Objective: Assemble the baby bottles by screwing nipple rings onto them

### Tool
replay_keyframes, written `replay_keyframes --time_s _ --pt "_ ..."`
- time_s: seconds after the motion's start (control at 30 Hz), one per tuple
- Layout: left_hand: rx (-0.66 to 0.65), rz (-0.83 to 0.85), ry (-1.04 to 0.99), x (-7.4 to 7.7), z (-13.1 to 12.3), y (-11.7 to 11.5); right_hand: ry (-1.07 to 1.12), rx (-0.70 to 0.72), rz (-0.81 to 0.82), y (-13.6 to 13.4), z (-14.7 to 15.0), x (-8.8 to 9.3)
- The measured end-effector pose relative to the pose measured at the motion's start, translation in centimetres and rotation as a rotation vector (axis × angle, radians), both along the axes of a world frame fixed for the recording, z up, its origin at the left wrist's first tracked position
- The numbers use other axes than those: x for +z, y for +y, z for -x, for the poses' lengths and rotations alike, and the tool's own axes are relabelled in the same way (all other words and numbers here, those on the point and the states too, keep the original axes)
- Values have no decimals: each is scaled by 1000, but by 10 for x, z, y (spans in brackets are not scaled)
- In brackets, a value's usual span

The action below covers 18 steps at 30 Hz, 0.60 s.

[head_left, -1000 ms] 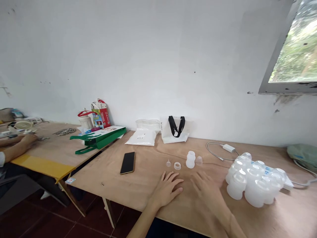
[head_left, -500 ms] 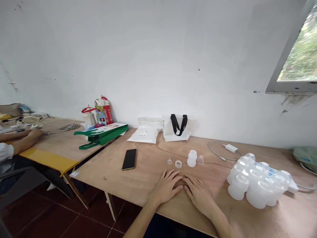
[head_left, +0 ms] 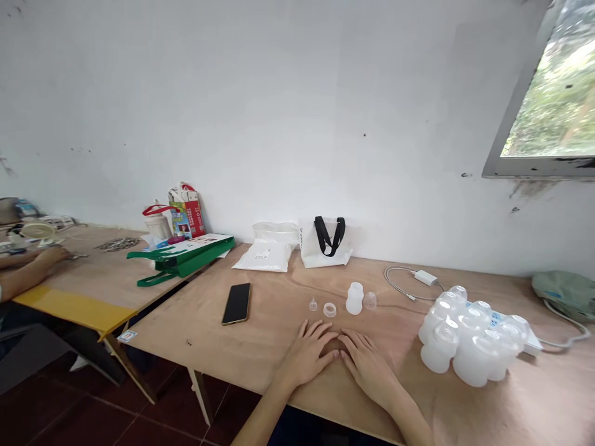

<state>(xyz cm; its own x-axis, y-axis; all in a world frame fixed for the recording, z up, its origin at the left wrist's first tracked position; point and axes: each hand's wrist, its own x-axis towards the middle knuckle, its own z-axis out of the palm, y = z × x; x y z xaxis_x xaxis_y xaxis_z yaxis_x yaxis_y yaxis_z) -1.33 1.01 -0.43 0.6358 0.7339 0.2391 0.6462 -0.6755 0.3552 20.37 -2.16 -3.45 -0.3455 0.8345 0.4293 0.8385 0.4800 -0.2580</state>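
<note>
My left hand lies flat on the wooden table, fingers stretched out and holding nothing. Beside it, my right hand rests flat too, and the fingertips of both nearly meet. Just beyond them are the parts of a small baby bottle: a clear nipple, a white collar ring, an upright frosted bottle body and a clear dome cap. Neither hand touches these parts. Off to the right of my right hand stands a cluster of several capped frosted bottles.
A black phone lies left of my hands. Against the wall are a white plastic pouch and a white bag with black handles. A cable with a white adapter lies behind the bottles. Another person's hand is at the left table.
The view has turned slightly to the right, so everything sits a little further left. My hands and the bottle parts have stayed in place.
</note>
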Motion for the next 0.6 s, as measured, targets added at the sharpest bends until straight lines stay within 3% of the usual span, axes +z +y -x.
replay_keyframes --time_s 0.6 --pt "36 60 -54 5 0 -1 -57 -6 -25 0 -1 1"
